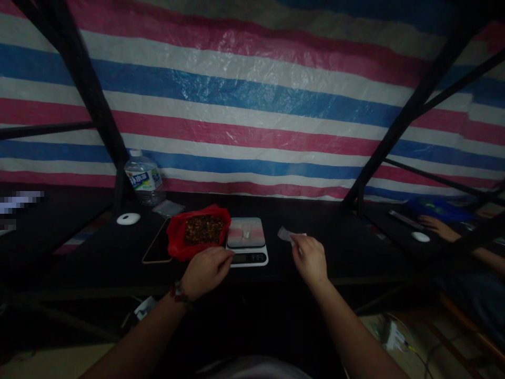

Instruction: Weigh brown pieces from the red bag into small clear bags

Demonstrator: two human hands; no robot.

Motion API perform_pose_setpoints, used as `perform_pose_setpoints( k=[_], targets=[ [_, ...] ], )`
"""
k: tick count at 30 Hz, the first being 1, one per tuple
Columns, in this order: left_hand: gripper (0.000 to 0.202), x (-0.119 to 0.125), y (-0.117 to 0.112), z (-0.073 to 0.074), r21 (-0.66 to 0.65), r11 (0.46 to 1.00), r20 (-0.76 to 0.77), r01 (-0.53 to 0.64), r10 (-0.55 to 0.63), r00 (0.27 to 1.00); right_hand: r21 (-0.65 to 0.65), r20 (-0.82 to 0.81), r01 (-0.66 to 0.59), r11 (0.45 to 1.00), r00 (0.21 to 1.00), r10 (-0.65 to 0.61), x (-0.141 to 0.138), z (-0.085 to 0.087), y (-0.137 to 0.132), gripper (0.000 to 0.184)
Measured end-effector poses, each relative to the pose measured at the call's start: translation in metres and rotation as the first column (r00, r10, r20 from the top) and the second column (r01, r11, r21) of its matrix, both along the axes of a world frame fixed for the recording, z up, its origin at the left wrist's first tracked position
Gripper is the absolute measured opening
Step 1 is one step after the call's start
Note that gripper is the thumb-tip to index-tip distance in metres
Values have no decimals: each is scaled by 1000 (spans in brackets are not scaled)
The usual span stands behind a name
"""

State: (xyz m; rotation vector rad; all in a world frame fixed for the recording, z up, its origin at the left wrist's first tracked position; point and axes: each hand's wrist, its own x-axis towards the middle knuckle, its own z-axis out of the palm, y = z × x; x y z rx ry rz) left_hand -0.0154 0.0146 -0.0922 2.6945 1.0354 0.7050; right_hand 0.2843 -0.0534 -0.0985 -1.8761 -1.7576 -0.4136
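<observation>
The flat, white-framed electronic scale with a pink-and-grey platform [258, 242] rests on the black tabletop [311, 211], between both hands; that spot appears chosen so either can reach it. A small, clear, cup-like container [246, 230] stands near mid-platform, presumably so its load bears evenly; its contents, if any, cannot be told.

At seven o'clock of the scale, the left hand [205, 271] has its fingers bent at the front-left corner; whether they grip or press cannot be told. At four o'clock, the right hand [311, 258] has its fingertips pinched on a small, translucent plastic sachet [284, 235], held by one end, the rest projecting toward the scale. Its contents are not discernible.

At nine o'clock, just beside the scale, an open red plastic bag [177, 246] holds many small brown pieces [203, 229]; its mouth is spread wide, seemingly for easy access. Beyond it lies a dark, pale-edged flat slab [158, 246]. Farther out, at ten o'clock, stands a clear, labelled plastic bottle [145, 181], capped, fill level unclear.
</observation>
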Motion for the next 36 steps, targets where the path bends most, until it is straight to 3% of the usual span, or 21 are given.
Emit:
perform_pose_setpoints(
  k=[2,5,7,9,11,14,17,20,24,29,32,36],
  targets=[
    [30,1,-3,-1,20,999,60,27,-28,998,104,12,-217,971,976,217,-15,0,-7,28],
    [45,3,-9,-1,94,992,126,88,-99,987,173,29,-482,859,874,485,-39,-2,-18,29],
    [45,4,-13,0,136,977,124,166,-183,975,176,19,-574,800,814,580,-53,-2,-25,30],
    [33,4,-16,1,152,947,78,283,-297,952,178,-8,-618,766,777,629,-62,-2,-30,32],
    [25,4,-19,4,155,922,51,355,-366,929,196,-40,-636,746,755,654,-68,-1,-32,34],
    [22,4,-21,7,139,931,100,337,-351,931,234,-74,-623,747,754,652,-72,-1,-32,39],
    [20,5,-22,10,66,966,208,250,-258,943,346,-98,-489,801,830,549,-75,1,-33,38],
    [20,7,-22,13,-51,994,349,98,-74,934,452,-130,-400,797,855,503,-79,6,-38,26],
    [18,12,-26,16,-193,981,452,8,81,888,301,-160,-532,791,790,592,-91,16,-42,20],
    [19,23,-34,28,-250,962,507,110,33,861,74,-239,-562,824,792,562,-105,34,-26,36],
    [20,28,-30,38,-241,960,551,142,15,834,31,-318,-603,797,750,580,-107,52,-12,21],
    [23,29,-18,44,-193,970,598,145,-1,802,-15,-481,-706,708,626,614,-101,77,0,13]
  ],
)
